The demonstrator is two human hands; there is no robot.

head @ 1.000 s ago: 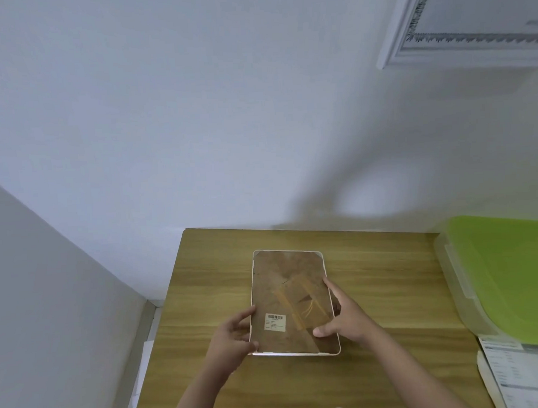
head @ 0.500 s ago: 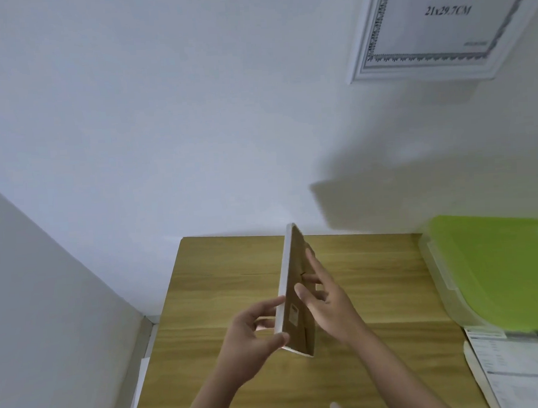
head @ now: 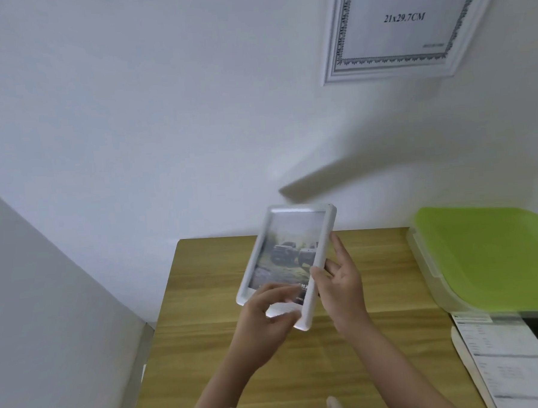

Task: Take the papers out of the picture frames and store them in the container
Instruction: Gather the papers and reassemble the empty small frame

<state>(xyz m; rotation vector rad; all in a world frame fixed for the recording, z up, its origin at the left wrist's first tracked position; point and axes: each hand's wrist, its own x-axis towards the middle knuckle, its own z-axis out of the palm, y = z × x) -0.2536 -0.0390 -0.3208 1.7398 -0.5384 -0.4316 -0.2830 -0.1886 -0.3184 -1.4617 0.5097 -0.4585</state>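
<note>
White frames: two — one held, one on wall.

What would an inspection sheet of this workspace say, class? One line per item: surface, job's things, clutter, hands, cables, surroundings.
Surface: wooden table, set against the wall.
Job's things: small white picture frame, held above the table, picture side facing the camera; green-lidded container at right, lid on.
Clutter: printed papers at the near right.
Hands: left hand grips the frame's lower end; right hand grips its right edge.
Cables: nothing seen.
Surroundings: white wall with large framed sheet.
</note>
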